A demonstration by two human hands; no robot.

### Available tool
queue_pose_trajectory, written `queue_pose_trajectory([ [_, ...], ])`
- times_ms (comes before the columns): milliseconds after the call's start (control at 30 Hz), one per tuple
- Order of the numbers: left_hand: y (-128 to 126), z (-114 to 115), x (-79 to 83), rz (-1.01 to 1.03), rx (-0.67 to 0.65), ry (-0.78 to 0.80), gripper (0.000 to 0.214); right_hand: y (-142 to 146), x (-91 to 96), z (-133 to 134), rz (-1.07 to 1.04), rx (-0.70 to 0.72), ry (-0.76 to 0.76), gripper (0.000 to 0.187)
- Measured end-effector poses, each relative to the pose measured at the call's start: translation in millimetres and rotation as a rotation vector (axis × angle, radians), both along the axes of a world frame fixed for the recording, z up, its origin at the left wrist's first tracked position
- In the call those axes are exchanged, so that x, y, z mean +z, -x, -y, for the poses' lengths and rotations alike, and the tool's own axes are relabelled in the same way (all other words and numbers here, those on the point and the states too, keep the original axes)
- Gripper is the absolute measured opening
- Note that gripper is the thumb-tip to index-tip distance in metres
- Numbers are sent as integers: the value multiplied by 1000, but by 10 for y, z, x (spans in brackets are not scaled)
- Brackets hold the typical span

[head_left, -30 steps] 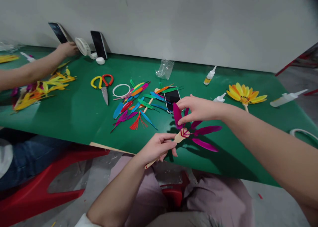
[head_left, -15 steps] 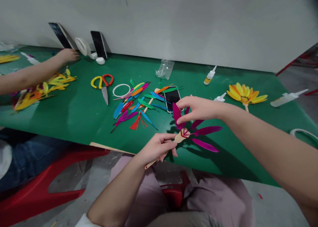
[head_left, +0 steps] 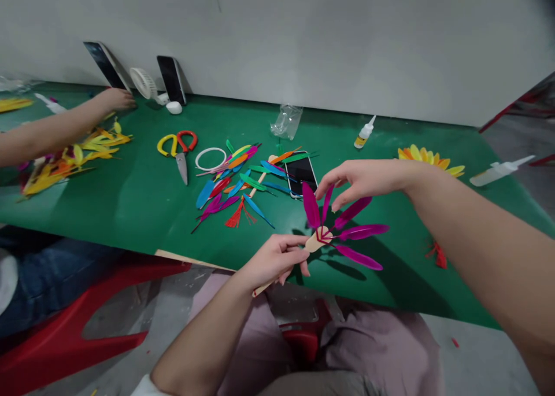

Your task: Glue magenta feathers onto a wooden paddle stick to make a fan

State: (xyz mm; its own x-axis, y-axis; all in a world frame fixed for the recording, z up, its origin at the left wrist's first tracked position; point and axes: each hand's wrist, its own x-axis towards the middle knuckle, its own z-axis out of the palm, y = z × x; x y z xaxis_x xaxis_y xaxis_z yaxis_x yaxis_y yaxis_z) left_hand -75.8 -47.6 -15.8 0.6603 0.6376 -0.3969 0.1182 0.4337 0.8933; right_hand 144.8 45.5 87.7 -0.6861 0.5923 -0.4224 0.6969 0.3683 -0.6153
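My left hand [head_left: 280, 257] is closed around a pale wooden handle [head_left: 319, 239] with a wide, rounded head. Several magenta feathers [head_left: 363, 232] spread like a fan from that head. Over the upper feathers hovers my right hand [head_left: 347, 182], thumb and fingers apart. One narrow feather [head_left: 326, 204] stands between its fingertips; whether they touch it I cannot tell. To the left lie loose coloured feathers [head_left: 255, 179], some across a phone [head_left: 301, 175] and another wooden stick. A finished-looking yellow feather fan [head_left: 427, 156] is partly hidden behind my right forearm.
Yellow-and-red-handled scissors [head_left: 180, 150], a white ring [head_left: 210, 159], a plastic bag [head_left: 287, 121], a small glue bottle [head_left: 365, 132] and a larger white bottle [head_left: 498, 171] lie on the green table [head_left: 151, 211]. A co-worker's arm [head_left: 65, 124] reaches over yellow feathers [head_left: 78, 159] at left.
My right hand has let go of the leftmost magenta feather and shifted slightly right and up, its fingers opening. The left hand keeps its grip on the handle.
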Motion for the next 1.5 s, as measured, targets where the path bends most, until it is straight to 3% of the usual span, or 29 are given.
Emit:
queue_pose_trajectory([
  [167,-12,0,13,-19,-3,-13,37,79,-83,-20,26,20,68,36],
  [300,-14,-2,22,-20,-13,-16,36,97,-114,-26,76,39,29,33],
  [1500,-10,2,31,-18,-1,-1,38,188,-98,44,145,25,3,24],
])
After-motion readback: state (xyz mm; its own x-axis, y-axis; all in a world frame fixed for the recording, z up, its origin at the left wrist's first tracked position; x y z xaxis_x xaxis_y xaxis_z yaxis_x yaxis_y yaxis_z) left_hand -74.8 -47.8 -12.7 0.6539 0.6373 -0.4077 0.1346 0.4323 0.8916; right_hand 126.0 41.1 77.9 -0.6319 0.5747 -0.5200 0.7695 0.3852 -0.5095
